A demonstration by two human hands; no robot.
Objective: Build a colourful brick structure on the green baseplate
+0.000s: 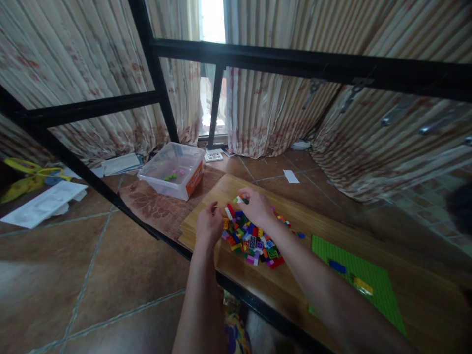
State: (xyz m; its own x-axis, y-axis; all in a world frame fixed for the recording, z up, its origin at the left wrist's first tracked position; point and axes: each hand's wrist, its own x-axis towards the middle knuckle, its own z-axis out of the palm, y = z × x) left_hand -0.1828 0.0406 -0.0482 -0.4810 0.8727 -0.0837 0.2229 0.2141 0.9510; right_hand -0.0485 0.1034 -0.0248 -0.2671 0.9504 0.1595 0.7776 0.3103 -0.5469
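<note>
Over the far edge of a heap of mixed toy building bricks (254, 241) is my right hand (256, 205). Its fingers are closed on a small white and light green toy brick (239, 199). My left hand (208, 223) hovers at the left edge of the heap, fingers curled in; whatever they hold, if anything, is hidden. A red brick and a white one lie between my hands. To the right, partly under my right forearm, a green baseplate (383, 290) carries a blue brick (337, 266) and a yellow brick (363, 285).
The wooden tabletop (228, 189) has a black metal frame (258, 54) around it. Beyond its left end, a clear plastic box (162, 184) with a few bricks stands on a brown mat (147, 209). White trays (44, 202) and papers lie on the tiled floor; curtains hang behind.
</note>
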